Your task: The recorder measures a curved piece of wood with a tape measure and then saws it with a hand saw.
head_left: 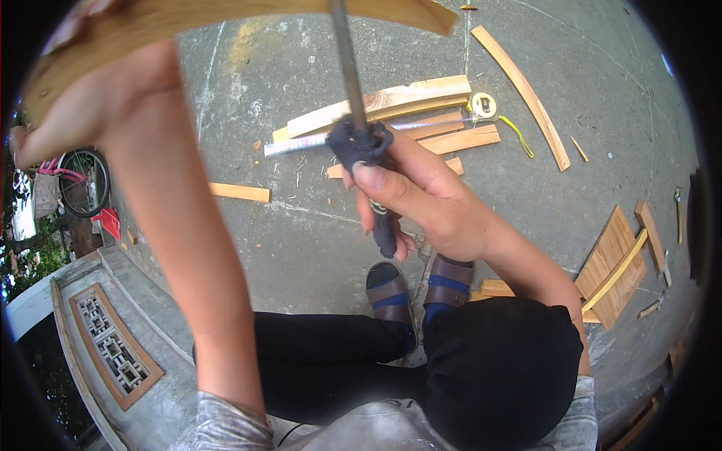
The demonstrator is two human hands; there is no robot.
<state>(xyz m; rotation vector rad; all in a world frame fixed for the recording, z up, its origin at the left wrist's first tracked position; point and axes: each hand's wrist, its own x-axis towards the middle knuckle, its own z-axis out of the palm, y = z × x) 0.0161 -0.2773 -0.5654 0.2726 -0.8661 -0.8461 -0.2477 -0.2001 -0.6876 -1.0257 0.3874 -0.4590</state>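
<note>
At the upper left my left hand (113, 94), smeared by motion, is closed around a wooden board (248, 19). The thumb lies on the near side and fingertips show past the far edge. My right hand (425, 195) is wrapped round the dark handle (383, 229) of a tool with a long, narrow metal shaft (347, 64). Dark wrapping is bunched where shaft meets handle. The shaft points away from me and crosses in front of the board; its far end is out of view, so I cannot tell the tool's kind.
Several wood strips (391, 98) lie on the concrete floor beside a tape measure (483, 106) with its blade pulled out. A curved strip (523, 94) lies farther right. Near the right rim are wood pieces (613, 263) and a hammer (678, 214). A bicycle (83, 180) stands left.
</note>
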